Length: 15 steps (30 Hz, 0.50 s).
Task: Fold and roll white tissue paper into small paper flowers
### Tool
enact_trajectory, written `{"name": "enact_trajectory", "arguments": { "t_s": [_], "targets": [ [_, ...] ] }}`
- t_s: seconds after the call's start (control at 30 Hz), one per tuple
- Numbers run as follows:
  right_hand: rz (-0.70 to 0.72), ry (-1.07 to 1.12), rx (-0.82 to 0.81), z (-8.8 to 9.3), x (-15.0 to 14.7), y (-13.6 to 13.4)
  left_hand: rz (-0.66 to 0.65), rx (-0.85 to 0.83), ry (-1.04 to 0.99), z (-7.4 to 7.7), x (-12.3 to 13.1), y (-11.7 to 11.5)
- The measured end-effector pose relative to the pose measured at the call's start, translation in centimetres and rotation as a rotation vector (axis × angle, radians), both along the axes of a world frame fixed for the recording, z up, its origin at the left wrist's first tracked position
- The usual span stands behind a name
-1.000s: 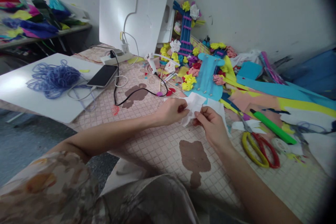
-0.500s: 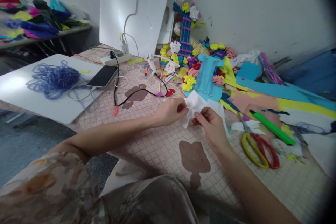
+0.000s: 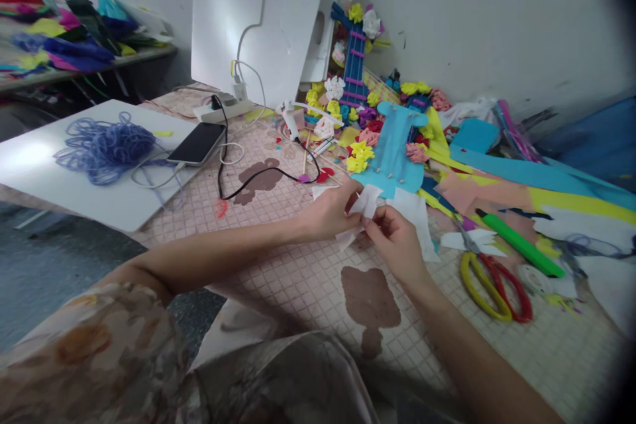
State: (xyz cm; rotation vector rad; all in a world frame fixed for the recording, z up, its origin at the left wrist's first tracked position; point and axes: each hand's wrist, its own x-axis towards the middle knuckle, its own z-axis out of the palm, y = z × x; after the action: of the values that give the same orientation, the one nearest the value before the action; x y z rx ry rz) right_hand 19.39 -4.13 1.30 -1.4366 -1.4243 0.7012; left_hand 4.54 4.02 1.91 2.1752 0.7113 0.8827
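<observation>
A small piece of white crepe-like paper [image 3: 366, 203] is pinched between my two hands, above the tiled-pattern tabletop. My left hand [image 3: 332, 211] grips its left side with curled fingers. The thumb and forefinger of my right hand [image 3: 397, 238] press on its lower right part. Another white paper sheet [image 3: 417, 215] lies flat just behind my right hand. Beyond both hands rests a light blue guitar-shaped cutout [image 3: 395, 152] with strings across it and yellow paper flowers [image 3: 358, 158] at its left edge.
Scissors [image 3: 491, 285] with yellow and red handles and a green cutter [image 3: 521, 243] lie right. A white glue gun [image 3: 289, 120] with a black cord stands behind. Left are a phone [image 3: 197, 144] and blue yarn [image 3: 106, 146] on a white board [image 3: 114, 205].
The white paper is gathered smaller and folded between my fingers. My right hand has drawn closer to my left hand, and the view has shifted slightly.
</observation>
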Motion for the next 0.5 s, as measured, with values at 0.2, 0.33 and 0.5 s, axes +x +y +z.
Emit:
{"name": "enact_trajectory", "arguments": {
  "t_s": [0.2, 0.33, 0.5],
  "targets": [
    [-0.028, 0.088, -0.031, -0.2, -0.1, 0.0, 0.059, -0.006, 0.003, -0.2, 0.1, 0.8],
    [-0.046, 0.168, -0.049, -0.5, 0.1, 0.1, 0.126, -0.005, -0.013, -0.3, 0.1, 1.0],
    [-0.038, 0.235, -0.063, -0.8, 0.4, 0.1, 0.14, -0.05, -0.02, -0.1, 0.0, 1.2]
  ]
}}
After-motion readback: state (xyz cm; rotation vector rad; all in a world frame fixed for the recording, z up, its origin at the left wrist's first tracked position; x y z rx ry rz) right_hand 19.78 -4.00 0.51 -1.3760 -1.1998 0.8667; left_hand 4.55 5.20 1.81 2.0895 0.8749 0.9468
